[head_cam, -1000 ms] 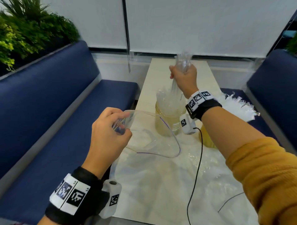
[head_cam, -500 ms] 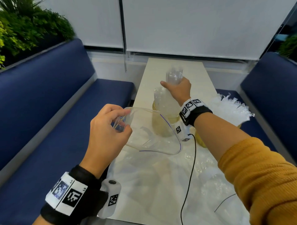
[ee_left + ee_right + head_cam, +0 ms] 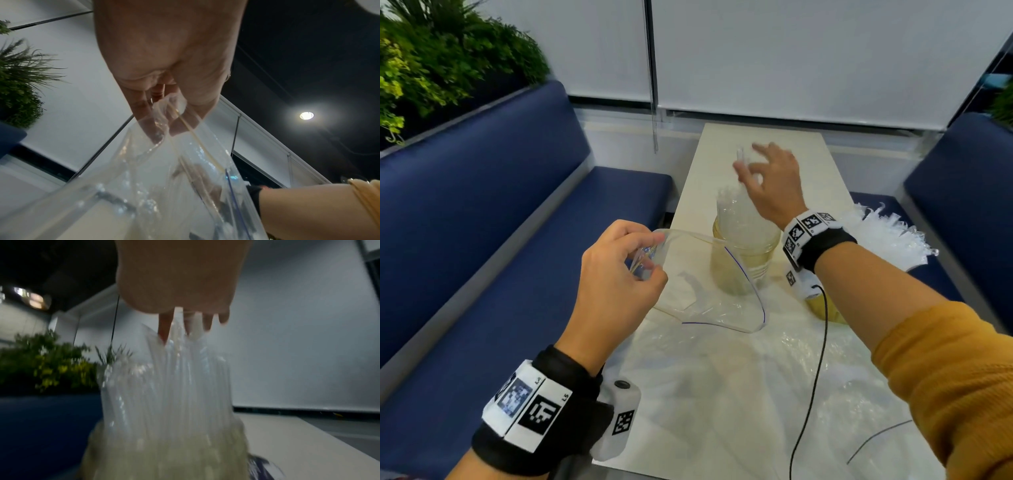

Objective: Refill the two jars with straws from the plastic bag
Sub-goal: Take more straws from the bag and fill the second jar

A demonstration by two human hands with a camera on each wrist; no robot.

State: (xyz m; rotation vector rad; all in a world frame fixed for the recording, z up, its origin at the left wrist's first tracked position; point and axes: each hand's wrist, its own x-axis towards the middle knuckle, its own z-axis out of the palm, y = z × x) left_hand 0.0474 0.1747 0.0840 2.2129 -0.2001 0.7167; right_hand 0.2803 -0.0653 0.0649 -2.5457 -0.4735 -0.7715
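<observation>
A yellowish jar [image 3: 739,274] stands mid-table, packed with clear wrapped straws [image 3: 739,219]. My right hand [image 3: 753,164] hovers just over their tops with fingers spread, holding nothing; in the right wrist view its fingertips [image 3: 164,331] touch the straws [image 3: 168,386] above the jar [image 3: 164,456]. My left hand [image 3: 650,260] pinches the rim of the clear plastic bag [image 3: 709,294], holding its mouth open beside the jar. The left wrist view shows the same pinch [image 3: 164,128] on the bag [image 3: 164,186]. A second jar [image 3: 825,308] sits partly hidden behind my right wrist, its straws [image 3: 887,236] fanning out.
Crumpled clear plastic [image 3: 808,377] lies on the near half of the cream table [image 3: 763,137], with a black cable [image 3: 815,377] hanging across it. Blue benches flank the table at left [image 3: 482,240] and right [image 3: 962,192]. Plants [image 3: 431,61] top the left bench.
My right hand lowered a gripped bundle of straws into the jar, then let go and spread its fingers. The left hand kept its pinch on the bag.
</observation>
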